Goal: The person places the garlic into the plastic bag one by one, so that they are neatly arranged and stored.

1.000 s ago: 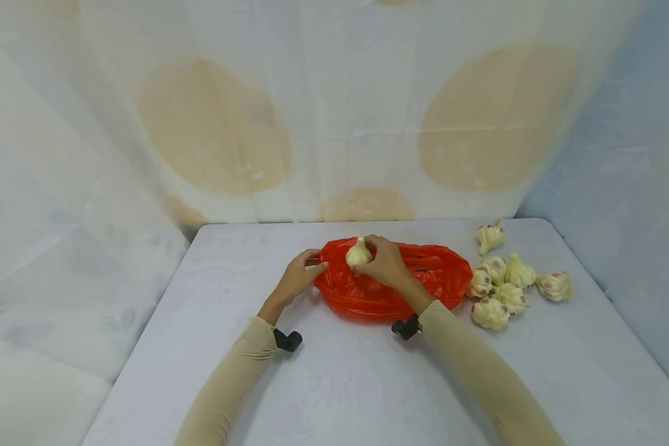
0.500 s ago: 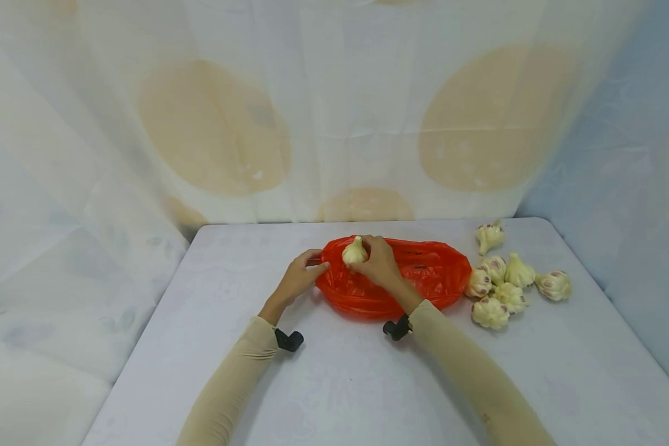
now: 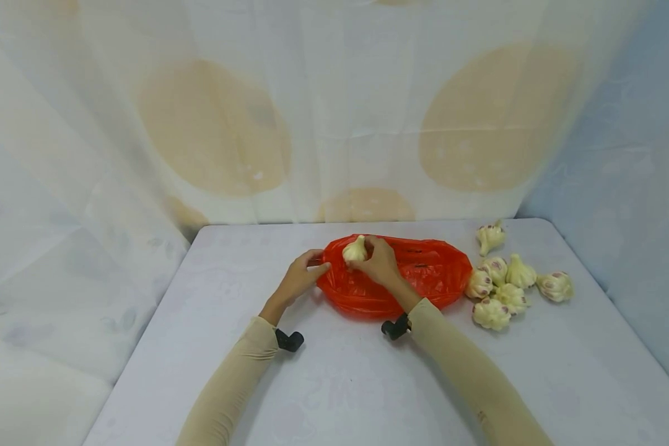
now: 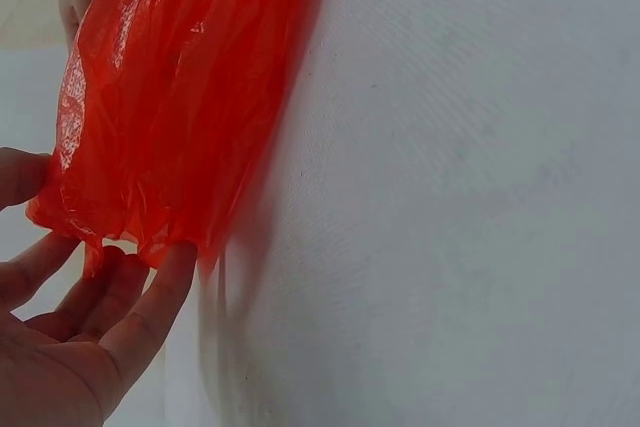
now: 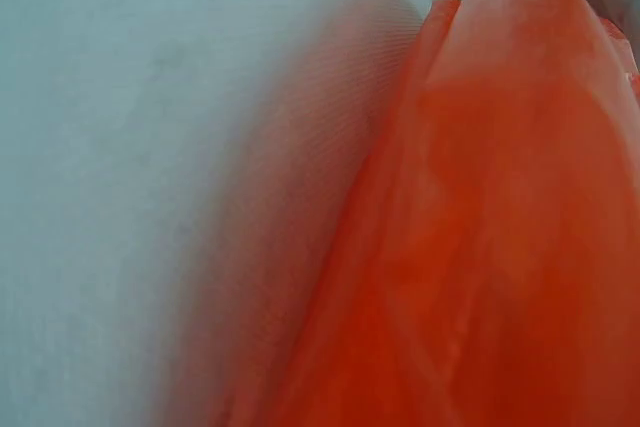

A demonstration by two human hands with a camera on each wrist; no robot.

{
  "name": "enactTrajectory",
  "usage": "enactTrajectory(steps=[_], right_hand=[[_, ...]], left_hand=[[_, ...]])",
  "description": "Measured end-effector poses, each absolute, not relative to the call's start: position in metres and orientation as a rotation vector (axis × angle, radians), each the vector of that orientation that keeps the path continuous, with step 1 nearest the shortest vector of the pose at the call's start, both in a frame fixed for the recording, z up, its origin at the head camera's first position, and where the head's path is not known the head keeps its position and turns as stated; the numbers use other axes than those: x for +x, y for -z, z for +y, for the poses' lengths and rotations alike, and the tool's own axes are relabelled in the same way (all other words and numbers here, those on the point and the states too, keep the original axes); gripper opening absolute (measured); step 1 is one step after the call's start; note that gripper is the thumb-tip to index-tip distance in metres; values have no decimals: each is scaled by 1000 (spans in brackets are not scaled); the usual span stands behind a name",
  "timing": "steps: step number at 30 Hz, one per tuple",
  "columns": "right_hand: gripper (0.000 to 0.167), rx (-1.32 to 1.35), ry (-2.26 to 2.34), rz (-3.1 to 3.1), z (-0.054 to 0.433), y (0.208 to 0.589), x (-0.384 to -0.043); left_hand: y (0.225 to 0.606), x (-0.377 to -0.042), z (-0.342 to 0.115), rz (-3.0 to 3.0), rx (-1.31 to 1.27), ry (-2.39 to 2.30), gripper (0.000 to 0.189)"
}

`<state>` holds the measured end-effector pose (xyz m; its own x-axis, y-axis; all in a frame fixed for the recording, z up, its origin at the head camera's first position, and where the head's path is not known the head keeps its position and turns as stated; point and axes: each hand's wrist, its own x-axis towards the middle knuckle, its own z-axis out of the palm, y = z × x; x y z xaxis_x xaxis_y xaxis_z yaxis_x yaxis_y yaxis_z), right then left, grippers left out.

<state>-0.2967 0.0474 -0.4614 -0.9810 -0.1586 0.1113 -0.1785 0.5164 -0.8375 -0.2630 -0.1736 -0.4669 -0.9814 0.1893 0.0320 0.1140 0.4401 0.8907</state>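
A red plastic bag (image 3: 437,275) lies on the table with its mouth spread wide. My left hand (image 3: 298,277) holds the bag's left end, thumb on the near side. In the left wrist view, the fingertips of that hand (image 4: 90,337) meet the gathered end of the bag (image 4: 180,117). My right hand (image 3: 383,265) grips a pale garlic bulb (image 3: 354,251), stem up, over the left part of the bag's mouth. From the right wrist only the red side of the bag (image 5: 500,217) shows large; the bulb is hidden there.
Several garlic bulbs with purple marks (image 3: 511,298) sit in a cluster at the bag's right end. One more bulb (image 3: 490,236) lies behind them near the table's back edge, another (image 3: 555,286) to the right. Patterned curtains (image 3: 357,124) surround the white table (image 3: 334,384).
My right hand has shifted slightly left with the garlic bulb, nearer the bag's left end. The left hand has hardly moved. The loose bulbs stay in place.
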Motion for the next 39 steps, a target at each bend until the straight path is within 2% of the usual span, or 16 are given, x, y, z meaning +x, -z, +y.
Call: enactTrajectory(steps=[11,39], right_hand=[[59,224,-1661,-2693,50,470,-300],[59,234,-1742,-2692,53,480,-308]], left_hand=[[468,-264,-173,2606,291,-1598,43],[469,-265,-172,2616,272,-1586,42]])
